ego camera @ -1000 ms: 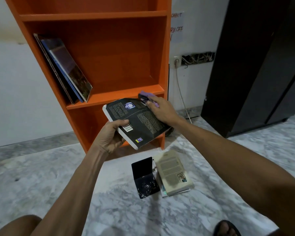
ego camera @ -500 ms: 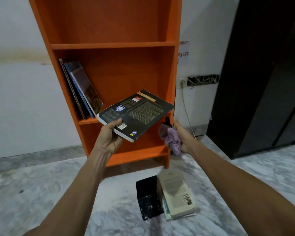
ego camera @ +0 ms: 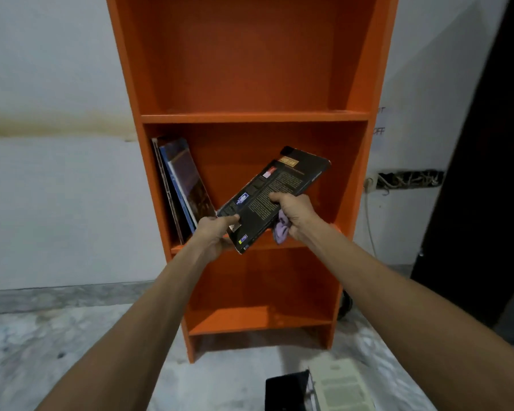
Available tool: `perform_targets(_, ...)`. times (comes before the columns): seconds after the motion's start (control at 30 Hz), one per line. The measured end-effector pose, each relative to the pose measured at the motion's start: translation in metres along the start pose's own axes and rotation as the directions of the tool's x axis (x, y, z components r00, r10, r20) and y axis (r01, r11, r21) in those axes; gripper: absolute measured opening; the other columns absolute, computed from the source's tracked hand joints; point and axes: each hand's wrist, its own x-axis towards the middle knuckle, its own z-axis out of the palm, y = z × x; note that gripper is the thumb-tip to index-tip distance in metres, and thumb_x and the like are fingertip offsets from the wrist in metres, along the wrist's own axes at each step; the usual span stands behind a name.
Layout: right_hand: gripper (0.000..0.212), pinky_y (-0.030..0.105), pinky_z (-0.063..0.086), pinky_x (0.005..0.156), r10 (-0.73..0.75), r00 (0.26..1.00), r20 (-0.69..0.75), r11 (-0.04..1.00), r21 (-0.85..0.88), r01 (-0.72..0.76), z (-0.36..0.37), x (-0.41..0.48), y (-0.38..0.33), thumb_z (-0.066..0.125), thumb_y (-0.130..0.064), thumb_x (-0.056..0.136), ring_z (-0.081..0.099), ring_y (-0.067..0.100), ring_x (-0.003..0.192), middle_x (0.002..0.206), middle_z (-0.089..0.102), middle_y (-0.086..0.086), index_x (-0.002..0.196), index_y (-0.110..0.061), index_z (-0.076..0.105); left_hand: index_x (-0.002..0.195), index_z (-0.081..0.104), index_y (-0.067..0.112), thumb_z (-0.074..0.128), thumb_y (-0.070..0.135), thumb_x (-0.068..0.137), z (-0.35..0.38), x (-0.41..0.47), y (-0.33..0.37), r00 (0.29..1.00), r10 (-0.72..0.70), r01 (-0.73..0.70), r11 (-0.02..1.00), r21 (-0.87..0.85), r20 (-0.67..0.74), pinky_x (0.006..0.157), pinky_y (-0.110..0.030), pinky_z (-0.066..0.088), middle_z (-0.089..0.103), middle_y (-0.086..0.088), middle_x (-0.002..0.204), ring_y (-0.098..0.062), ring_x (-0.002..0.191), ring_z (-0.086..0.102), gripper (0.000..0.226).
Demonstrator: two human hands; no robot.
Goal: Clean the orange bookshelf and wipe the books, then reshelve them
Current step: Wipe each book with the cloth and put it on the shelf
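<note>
The orange bookshelf point(ego camera: 250, 117) stands against the white wall ahead. Both hands hold a black book point(ego camera: 282, 185) tilted in front of the middle shelf, back cover up. My left hand point(ego camera: 217, 232) grips its lower left corner. My right hand point(ego camera: 294, 215) grips its right edge and also has a purple cloth point(ego camera: 281, 229) bunched under the palm. Several thin books point(ego camera: 184, 188) lean against the left wall of that same shelf.
On the marble floor at the bottom right lie a black book point(ego camera: 285, 390) and a pale book point(ego camera: 341, 387) on a small stack. A tall black cabinet point(ego camera: 487, 173) stands to the right. A wall socket with a cable point(ego camera: 368, 185) sits beside the shelf.
The view has risen and moved closer to the shelf. The black book has been lifted up to the middle shelf. My right hand, earlier apart with the cloth, now grips the book too.
</note>
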Motion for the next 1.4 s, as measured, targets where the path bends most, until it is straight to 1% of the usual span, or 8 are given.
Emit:
perform_targets(0.17, 0.012, 0.02, 0.042, 0.038, -0.135, 0.988, -0.072, 0.919, -0.381, 0.098, 0.06, 0.037, 0.019, 0.059, -0.011, 0.093, 0.058, 0.014, 0.048, 0.076, 0.064, 0.008, 0.081, -0.009, 0.058, 0.134, 0.051, 0.006, 0.062, 0.028, 0.093, -0.027, 0.038, 0.016, 0.963, 0.254, -0.225, 0.94, 0.257, -0.088, 0.085, -0.039, 0.051, 0.061, -0.014, 0.119, -0.027, 0.101, 0.06, 0.048)
perform_targets(0.33, 0.018, 0.041, 0.061, 0.066, -0.265, 0.962, -0.064, 0.794, -0.581, 0.18, 0.117, 0.069, 0.048, 0.059, -0.027, 0.092, 0.068, 0.03, 0.083, 0.105, 0.063, 0.01, 0.098, -0.011, 0.065, 0.132, 0.055, 0.018, 0.05, 0.039, 0.098, -0.048, 0.057, 0.041, 0.846, 0.528, -0.475, 0.81, 0.345, -0.075, 0.098, -0.043, 0.05, 0.065, 0.005, 0.108, -0.015, 0.104, 0.061, 0.04)
perform_targets(0.53, 0.024, 0.042, 0.047, 0.093, -0.278, 0.957, 0.079, 0.692, -0.675, 0.257, 0.152, 0.084, 0.069, 0.05, -0.023, 0.098, 0.055, 0.036, 0.111, 0.126, 0.054, 0.015, 0.116, -0.009, 0.057, 0.145, 0.043, 0.022, 0.049, 0.039, 0.098, -0.062, 0.064, 0.069, 0.648, 0.761, -0.66, 0.538, 0.525, 0.035, 0.096, -0.04, 0.053, 0.053, -0.001, 0.14, -0.015, 0.123, 0.055, 0.05)
perform_targets(0.77, 0.035, 0.027, 0.049, 0.046, 0.026, 0.931, 0.365, 0.795, -0.572, 0.202, 0.154, 0.078, 0.065, 0.065, -0.02, 0.086, 0.06, 0.022, 0.053, 0.07, 0.064, 0.011, 0.117, -0.011, 0.052, 0.14, 0.049, 0.01, 0.056, 0.012, 0.095, -0.069, 0.077, 0.087, 0.596, 0.802, -0.489, 0.325, 0.809, 0.038, 0.1, -0.039, 0.049, 0.06, -0.008, 0.132, -0.026, 0.116, 0.06, 0.045)
perform_targets(0.9, 0.074, 0.036, 0.06, 0.064, 0.105, 0.902, 0.419, 0.786, -0.591, 0.183, 0.145, 0.081, 0.075, 0.068, -0.013, 0.078, 0.072, 0.025, 0.07, 0.094, 0.074, 0.014, 0.144, -0.01, 0.035, 0.133, 0.054, 0.011, 0.057, 0.012, 0.094, -0.067, 0.076, 0.087, 0.517, 0.854, -0.361, 0.155, 0.919, 0.059, 0.092, -0.034, 0.047, 0.049, -0.011, 0.134, -0.029, 0.113, 0.056, 0.039)
perform_targets(1.03, 0.08, 0.039, 0.058, 0.083, 0.105, 0.896, 0.431, 0.794, -0.579, 0.185, 0.138, 0.081, 0.079, 0.068, -0.007, 0.081, 0.07, 0.024, 0.083, 0.118, 0.068, 0.014, 0.15, -0.015, 0.029, 0.129, 0.05, 0.013, 0.057, 0.017, 0.094, -0.065, 0.077, 0.083, 0.524, 0.852, -0.256, 0.155, 0.954, 0.002, 0.075, -0.032, 0.046, 0.039, -0.013, 0.132, -0.03, 0.098, 0.057, 0.036)
perform_targets(1.27, 0.045, 0.047, 0.052, 0.096, 0.102, 0.924, 0.368, 0.816, -0.563, 0.134, 0.133, 0.086, 0.084, 0.053, 0.001, 0.083, 0.064, 0.026, 0.099, 0.105, 0.067, 0.008, 0.124, -0.018, 0.051, 0.135, 0.043, 0.015, 0.06, 0.018, 0.093, -0.068, 0.08, 0.081, 0.578, 0.815, -0.19, 0.196, 0.962, -0.052, 0.073, -0.032, 0.045, 0.037, -0.014, 0.133, -0.033, 0.1, 0.058, 0.045)
perform_targets(1.4, 0.04, 0.043, 0.055, 0.078, 0.111, 0.938, 0.329, 0.824, -0.557, 0.098, 0.125, 0.08, 0.085, 0.054, -0.003, 0.082, 0.065, 0.031, 0.086, 0.095, 0.066, 0.014, 0.12, -0.017, 0.056, 0.144, 0.032, 0.019, 0.064, 0.019, 0.091, -0.068, 0.073, 0.078, 0.623, 0.78, -0.174, 0.214, 0.961, -0.06, 0.071, -0.032, 0.045, 0.035, -0.016, 0.134, -0.032, 0.098, 0.057, 0.062)
